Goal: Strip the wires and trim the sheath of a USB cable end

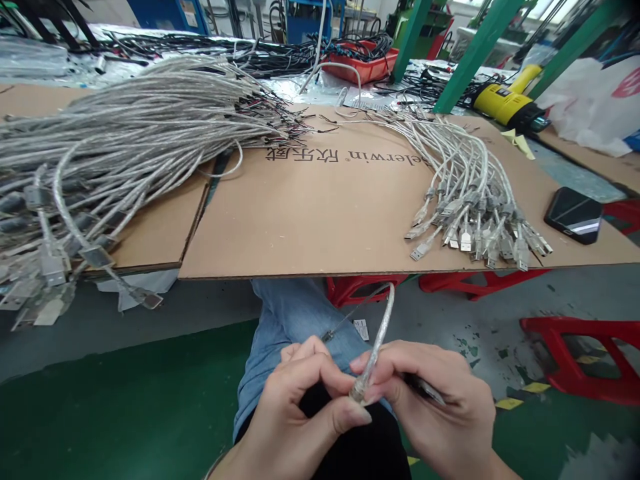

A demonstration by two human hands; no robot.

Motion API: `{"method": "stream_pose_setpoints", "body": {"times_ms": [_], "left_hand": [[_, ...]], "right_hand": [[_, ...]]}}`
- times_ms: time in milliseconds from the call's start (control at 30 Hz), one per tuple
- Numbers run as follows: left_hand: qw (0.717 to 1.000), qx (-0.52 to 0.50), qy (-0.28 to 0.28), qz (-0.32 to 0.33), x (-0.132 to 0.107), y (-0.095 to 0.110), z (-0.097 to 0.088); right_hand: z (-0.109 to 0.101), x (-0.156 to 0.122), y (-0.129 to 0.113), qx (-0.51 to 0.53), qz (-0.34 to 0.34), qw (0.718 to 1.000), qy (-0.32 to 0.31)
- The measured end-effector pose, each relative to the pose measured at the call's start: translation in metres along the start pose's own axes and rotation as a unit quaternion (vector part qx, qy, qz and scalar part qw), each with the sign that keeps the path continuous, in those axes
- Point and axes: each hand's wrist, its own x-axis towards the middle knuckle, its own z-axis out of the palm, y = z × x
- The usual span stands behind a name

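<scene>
A single cable [379,347] with a silvery, translucent sheath stood at the lower centre of the frame, slightly right of the midline. Its near end pointed downward, pinched and partly covered; from there it rose obliquely rightward, bent over sharply, and descended leftward, appearing thinner, toward a small dark end, indistinct in detail. A flat, grey metallic piece [431,391], largely hidden, slanted toward the lower right.
</scene>
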Motion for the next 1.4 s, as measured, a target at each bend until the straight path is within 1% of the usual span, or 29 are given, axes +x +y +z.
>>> {"method": "stream_pose_setpoints", "body": {"times_ms": [100,167,200,233,300,333,367,400,467,533,600,667,800,867,967,1067,1167,1300,1400], "left_hand": [[0.999,-0.042,-0.016,-0.025,-0.001,0.002,-0.001],[0.997,-0.066,-0.009,-0.029,-0.001,0.002,-0.001],[0.997,-0.071,0.001,-0.025,-0.002,0.001,-0.001],[0.997,-0.069,0.014,-0.016,-0.001,0.001,-0.002],[0.998,-0.052,0.039,0.009,-0.001,-0.001,-0.002],[0.998,-0.039,0.048,0.022,-0.001,-0.001,-0.002],[0.998,-0.027,0.053,0.035,0.0,-0.001,-0.003],[0.997,-0.016,0.055,0.048,0.0,-0.002,-0.003],[0.996,-0.001,0.057,0.065,0.001,-0.002,-0.003],[0.996,0.006,0.056,0.069,0.0,-0.002,-0.003],[0.996,0.007,0.057,0.069,0.0,-0.002,-0.003],[0.996,0.006,0.053,0.071,-0.001,-0.001,-0.003],[0.995,0.01,0.052,0.081,0.0,-0.001,-0.002],[0.993,0.023,0.06,0.096,0.001,-0.001,-0.003],[0.99,0.037,0.066,0.116,0.002,-0.001,-0.003],[0.994,0.024,0.062,0.092,0.002,-0.001,-0.004],[0.996,0.011,0.056,0.07,0.0,-0.002,-0.004],[0.995,0.005,0.053,0.088,-0.001,-0.004,-0.004],[0.994,0.014,0.052,0.1,0.0,-0.005,-0.004]], "right_hand": [[-0.002,0.0,0.002,0.048,0.004,0.999,-0.01],[-0.006,-0.003,0.004,0.052,0.039,0.998,-0.006],[-0.01,-0.004,0.004,0.043,0.065,0.997,-0.016],[-0.014,-0.005,0.003,0.035,0.091,0.994,-0.042],[-0.022,-0.004,-0.001,0.021,0.112,0.985,-0.126],[-0.026,-0.002,-0.004,0.014,0.103,0.98,-0.171],[-0.028,0.0,-0.008,0.005,0.085,0.976,-0.201],[-0.029,0.003,-0.011,-0.006,0.065,0.974,-0.216],[-0.03,0.009,-0.017,-0.037,0.041,0.974,-0.219],[-0.028,0.014,-0.02,-0.069,0.034,0.972,-0.22],[-0.028,0.016,-0.021,-0.094,0.029,0.967,-0.236],[-0.027,0.017,-0.02,-0.101,0.02,0.965,-0.242],[-0.025,0.014,-0.018,-0.109,0.009,0.967,-0.23],[-0.023,0.014,-0.018,-0.114,0.015,0.968,-0.222],[-0.022,0.014,-0.018,-0.077,0.013,0.974,-0.211],[-0.023,0.017,-0.018,-0.052,0.009,0.975,-0.217],[-0.025,0.017,-0.02,-0.088,0.015,0.969,-0.229],[-0.028,0.014,-0.023,-0.121,0.043,0.959,-0.254],[-0.03,0.012,-0.023,-0.137,0.057,0.954,-0.259]]}}
